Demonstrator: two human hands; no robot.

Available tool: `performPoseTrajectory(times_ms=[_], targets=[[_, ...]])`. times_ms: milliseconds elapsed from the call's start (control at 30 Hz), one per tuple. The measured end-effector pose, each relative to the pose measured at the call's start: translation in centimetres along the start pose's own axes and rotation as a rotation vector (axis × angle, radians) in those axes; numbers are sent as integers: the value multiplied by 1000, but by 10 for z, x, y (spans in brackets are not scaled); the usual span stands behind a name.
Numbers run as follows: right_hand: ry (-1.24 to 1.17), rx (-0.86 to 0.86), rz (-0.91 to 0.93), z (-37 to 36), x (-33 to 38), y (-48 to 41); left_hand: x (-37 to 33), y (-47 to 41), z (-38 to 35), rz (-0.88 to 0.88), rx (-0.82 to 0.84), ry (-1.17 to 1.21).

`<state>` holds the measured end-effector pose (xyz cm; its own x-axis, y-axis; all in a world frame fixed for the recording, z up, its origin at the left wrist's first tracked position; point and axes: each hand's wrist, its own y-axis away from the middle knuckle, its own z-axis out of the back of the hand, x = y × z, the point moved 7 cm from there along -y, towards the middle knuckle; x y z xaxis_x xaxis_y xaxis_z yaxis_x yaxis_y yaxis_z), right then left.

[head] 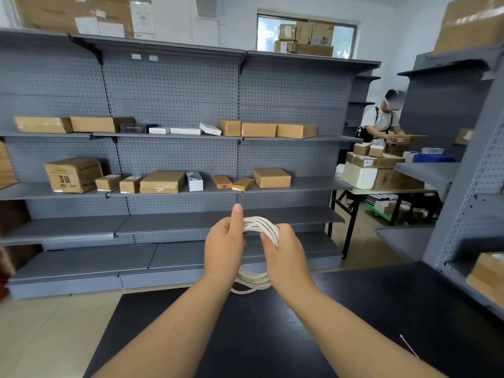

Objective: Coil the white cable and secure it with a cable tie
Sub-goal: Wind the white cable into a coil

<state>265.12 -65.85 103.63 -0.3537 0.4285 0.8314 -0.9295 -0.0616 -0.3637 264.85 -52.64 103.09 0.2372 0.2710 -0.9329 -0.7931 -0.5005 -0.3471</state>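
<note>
Above the far edge of the black table (pixel 272 336), 2 hands hold the coiled white cable (pixel 258 224) upright. Its loop is stretched top to bottom, the lower arc hanging between the wrists. The left hand (pixel 225 242) grips the top strands, thumb pointing up; the right hand (pixel 286 249) curls round them just beside it. A thin white cable tie (pixel 408 346) lies slantwise on the table's near right part.

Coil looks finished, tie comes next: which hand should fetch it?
Right hand, probably: the cable tie lies at the right of the table, and the left hand also grips the coil.
</note>
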Motion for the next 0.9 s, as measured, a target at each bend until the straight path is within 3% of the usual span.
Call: performPoseTrajectory(times_ms=[167, 367, 567, 900], targets=[[38, -81, -22, 11, -5, -7, 6, 9, -2, 80, -42, -71], [-3, -89, -12, 9, -3, -3, 14, 27, -15, 205, -138, 186], [-73, -29, -55, 4, -4, 1, 24, 17, -14, 248, -231, 252], [-426, 178, -222, -7, -5, 2, 31, 7, -17, 371, -77, 282]])
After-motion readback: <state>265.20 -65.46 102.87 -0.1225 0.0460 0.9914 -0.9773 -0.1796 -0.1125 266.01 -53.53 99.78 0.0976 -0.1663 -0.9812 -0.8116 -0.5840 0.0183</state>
